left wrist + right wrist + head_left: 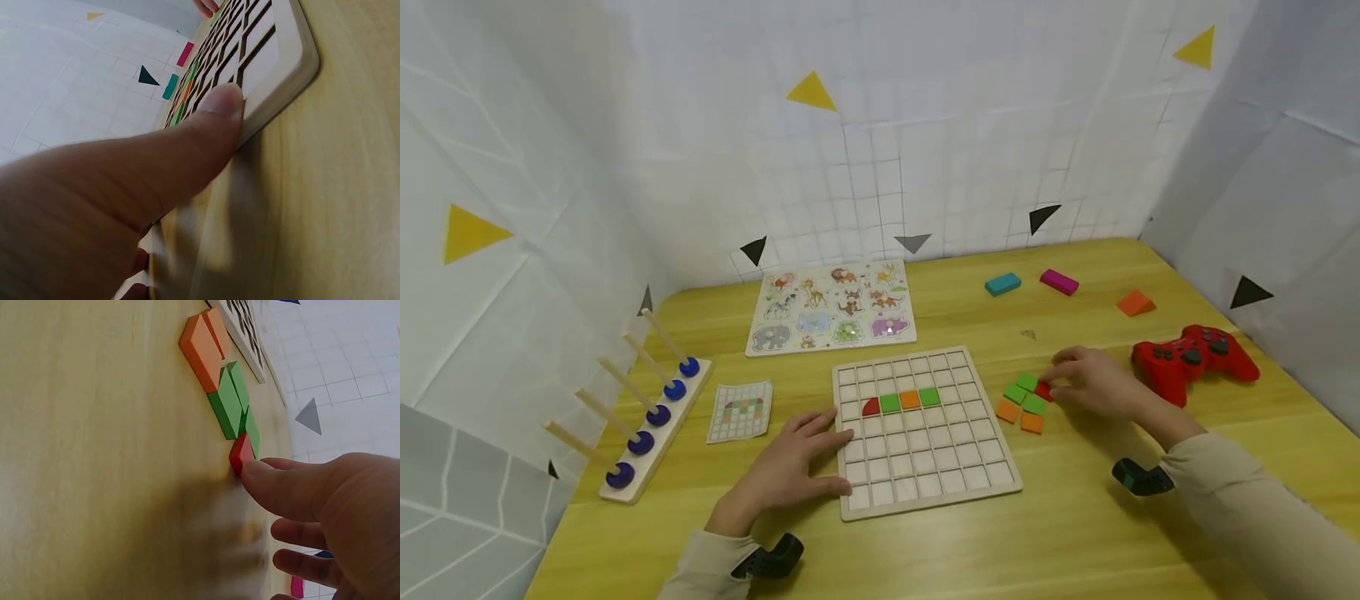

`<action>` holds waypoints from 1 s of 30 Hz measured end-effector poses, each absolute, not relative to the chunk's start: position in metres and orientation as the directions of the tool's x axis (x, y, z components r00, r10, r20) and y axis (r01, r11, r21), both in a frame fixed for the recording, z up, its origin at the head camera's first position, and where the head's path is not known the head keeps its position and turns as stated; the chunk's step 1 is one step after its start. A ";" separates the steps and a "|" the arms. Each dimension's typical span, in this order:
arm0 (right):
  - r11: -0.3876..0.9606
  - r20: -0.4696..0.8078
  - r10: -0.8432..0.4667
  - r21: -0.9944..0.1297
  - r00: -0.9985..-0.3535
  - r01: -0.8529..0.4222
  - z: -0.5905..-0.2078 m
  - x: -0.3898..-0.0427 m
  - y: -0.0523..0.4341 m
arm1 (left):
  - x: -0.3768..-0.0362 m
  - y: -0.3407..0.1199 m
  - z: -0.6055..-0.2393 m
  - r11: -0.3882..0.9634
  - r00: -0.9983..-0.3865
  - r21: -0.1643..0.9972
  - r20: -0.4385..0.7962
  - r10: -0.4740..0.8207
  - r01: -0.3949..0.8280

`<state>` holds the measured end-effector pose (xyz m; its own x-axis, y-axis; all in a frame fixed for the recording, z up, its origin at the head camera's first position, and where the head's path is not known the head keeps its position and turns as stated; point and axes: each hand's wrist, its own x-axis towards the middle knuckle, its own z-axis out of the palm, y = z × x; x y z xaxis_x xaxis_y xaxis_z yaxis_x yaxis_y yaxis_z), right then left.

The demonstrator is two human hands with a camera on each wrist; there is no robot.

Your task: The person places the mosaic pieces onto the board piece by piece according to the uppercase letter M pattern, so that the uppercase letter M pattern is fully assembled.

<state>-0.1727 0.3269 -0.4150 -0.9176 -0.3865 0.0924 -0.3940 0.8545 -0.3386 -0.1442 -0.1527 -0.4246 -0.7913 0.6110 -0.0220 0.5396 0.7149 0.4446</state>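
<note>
1. You are working at a yellow wooden table [1075, 533].
2. Your left hand [790, 471] is lying flat, fingers spread, against the grid board [925, 429].
3. Your right hand [1093, 383] is touching the red tile [240, 453] beside the green tiles [231, 400], right of the board; whether it's pinching, you can't tell.

The grid board [925, 433] looks like pale matt wood, the table [1075, 533] smooth yellow wood grain, the controller [1195, 358] seemingly glossy plastic.

Animal puzzle board [832, 307] at back centre of the yellow table [1075, 533]. Peg rack with blue rings [651, 417] at left, pattern card [741, 411] beside it. Red game controller [1193, 358] at right; teal block [1003, 284], magenta block [1059, 282], orange wedge [1135, 302] behind it.
</note>
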 end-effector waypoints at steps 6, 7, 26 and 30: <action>0.886 0.094 -0.356 -0.282 -0.930 -0.368 -0.418 -0.169 0.328 | -0.143 -0.152 -0.426 0.704 -0.782 0.444 -0.011 0.623 0.554; 0.889 0.091 -0.347 -0.283 -0.933 -0.359 -0.419 -0.168 0.329 | -0.143 -0.152 -0.426 0.704 -0.783 0.447 -0.015 0.622 0.551; 0.907 0.119 -0.276 -0.296 -0.954 -0.299 -0.426 -0.172 0.327 | -0.144 -0.154 -0.427 0.709 -0.783 0.447 -0.027 0.621 0.546; 0.905 0.119 -0.265 -0.312 -0.957 -0.290 -0.423 -0.173 0.322 | -0.143 -0.153 -0.426 0.708 -0.783 0.447 -0.027 0.621 0.546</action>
<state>-0.1731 0.3225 -0.4231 -0.9568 -0.2652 0.1195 -0.2898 0.9048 -0.3120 -0.1435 -0.1529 -0.4258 -0.7833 0.6211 -0.0269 0.5463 0.7084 0.4469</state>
